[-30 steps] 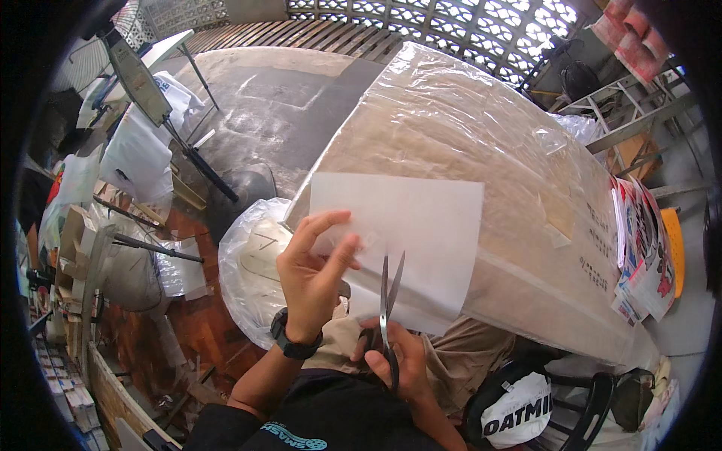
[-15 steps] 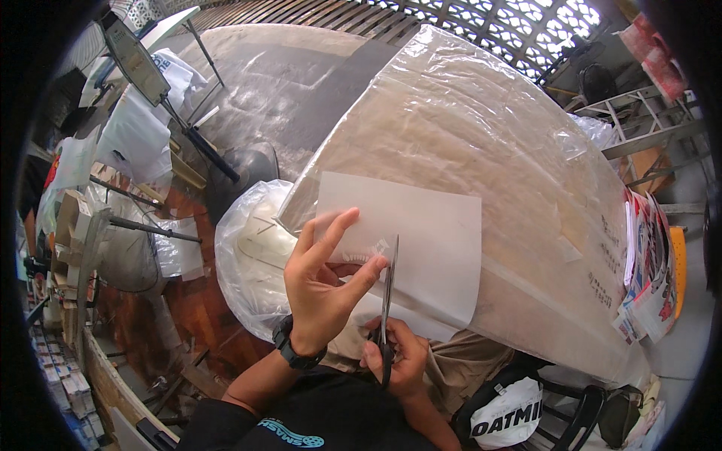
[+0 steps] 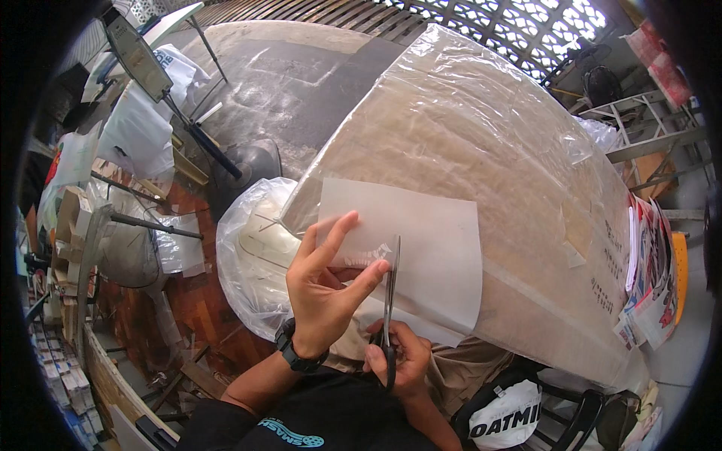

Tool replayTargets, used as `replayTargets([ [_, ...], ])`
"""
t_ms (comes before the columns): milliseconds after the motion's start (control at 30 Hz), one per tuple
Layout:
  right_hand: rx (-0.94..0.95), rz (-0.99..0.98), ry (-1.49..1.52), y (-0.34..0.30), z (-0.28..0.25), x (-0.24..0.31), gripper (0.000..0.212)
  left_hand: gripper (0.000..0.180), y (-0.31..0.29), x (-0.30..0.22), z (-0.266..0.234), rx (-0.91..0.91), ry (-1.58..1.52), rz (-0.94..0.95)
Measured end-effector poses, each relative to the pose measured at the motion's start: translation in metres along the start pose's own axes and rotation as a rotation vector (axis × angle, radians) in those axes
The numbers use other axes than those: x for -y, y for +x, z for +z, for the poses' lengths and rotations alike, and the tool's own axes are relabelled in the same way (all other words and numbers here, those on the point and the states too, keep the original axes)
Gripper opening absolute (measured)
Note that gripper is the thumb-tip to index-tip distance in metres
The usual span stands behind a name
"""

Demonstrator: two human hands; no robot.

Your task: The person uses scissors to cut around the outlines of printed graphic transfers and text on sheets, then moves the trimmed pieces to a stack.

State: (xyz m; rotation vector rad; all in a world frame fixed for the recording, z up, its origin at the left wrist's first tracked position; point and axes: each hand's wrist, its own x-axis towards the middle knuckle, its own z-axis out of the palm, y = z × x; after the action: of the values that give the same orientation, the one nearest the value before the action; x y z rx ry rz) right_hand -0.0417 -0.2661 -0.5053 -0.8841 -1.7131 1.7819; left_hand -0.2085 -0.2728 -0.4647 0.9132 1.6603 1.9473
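Note:
A translucent whitish sheet (image 3: 440, 248) with a small white print near its middle is held up before my body. My left hand (image 3: 323, 282), a black watch (image 3: 297, 347) on its wrist, grips the sheet's left part; the thumb presses on the front, while some fingers pass behind and are hidden. My right hand (image 3: 410, 359) is closed around the black handles of a pair of scissors (image 3: 391, 301). Their blades point away from me, reach up across the sheet beside my left thumb, and look almost closed. A slit runs to the right of the blades, low on the sheet.
A large plastic-wrapped board or table (image 3: 451, 128) lies beyond the sheet. Left of it stands a plastic-covered stool (image 3: 259, 248). A stand with a dark round base (image 3: 248, 169) is farther left. Magazines (image 3: 650, 270) hang at the right edge. A bag (image 3: 508, 413) sits at lower right.
The view has shifted slightly. The sheet sits a little lower in the picture, and both hands keep nearly the same grip and place.

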Motion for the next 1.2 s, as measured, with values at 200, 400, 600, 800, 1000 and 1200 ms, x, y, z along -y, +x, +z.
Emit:
replayTargets([
  [200,0.016,0.009,-0.002,-0.002,0.005,-0.002,0.027,0.060,-0.007,-0.007,-0.006,-0.040,0.011,-0.083],
  [400,0.062,0.052,-0.057,-0.011,0.013,-0.005,0.028,0.060,-0.023,-0.002,-0.019,-0.111,0.007,-0.139],
  [600,0.049,0.087,-0.092,-0.016,0.013,0.006,0.028,0.061,-0.029,-0.001,-0.020,-0.137,-0.029,-0.135],
  [800,0.062,0.110,-0.105,-0.015,0.011,0.011,0.028,0.062,-0.028,0.001,-0.023,-0.125,-0.077,-0.137],
  [1000,0.050,0.093,-0.102,-0.016,0.011,0.010,0.028,0.062,-0.027,-0.001,-0.024,-0.117,-0.079,-0.160],
  [1200,0.042,0.082,-0.085,-0.016,0.013,0.012,0.028,0.062,-0.028,-0.001,-0.023,-0.116,-0.086,-0.142],
])
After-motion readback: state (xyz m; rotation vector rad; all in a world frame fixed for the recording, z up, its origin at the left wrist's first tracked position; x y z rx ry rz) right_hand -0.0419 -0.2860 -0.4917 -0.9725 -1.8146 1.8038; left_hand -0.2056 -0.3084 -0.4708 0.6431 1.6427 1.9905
